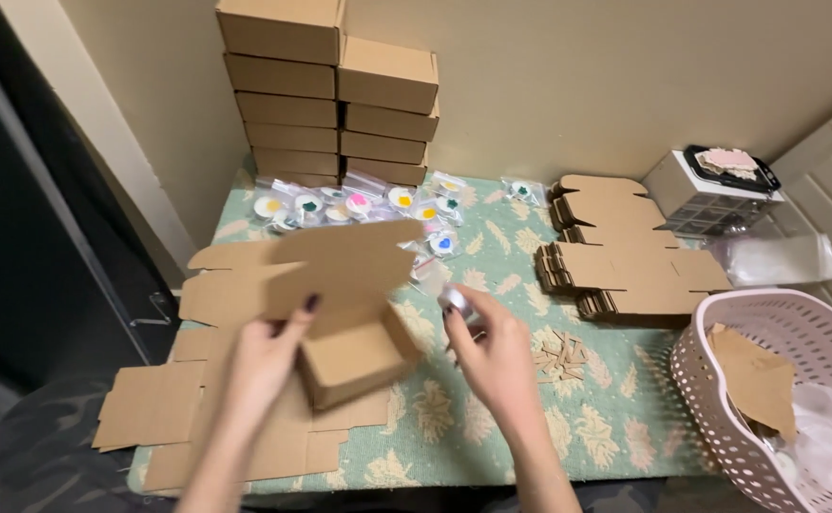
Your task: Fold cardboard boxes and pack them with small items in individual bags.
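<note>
While my left hand (268,356) grips the open box (349,356) lid, right hand (497,356) pinching small jar (456,302) should drop it centred.

Two bare forearms come up from the bottom edge, no sleeves reaching this far, no watch, no bracelet. The left hand (262,366) is slim, long-fingered, with dark polish on the thumbnail. The right hand (497,356) wears no rings; its nails are turned out of sight.
</note>
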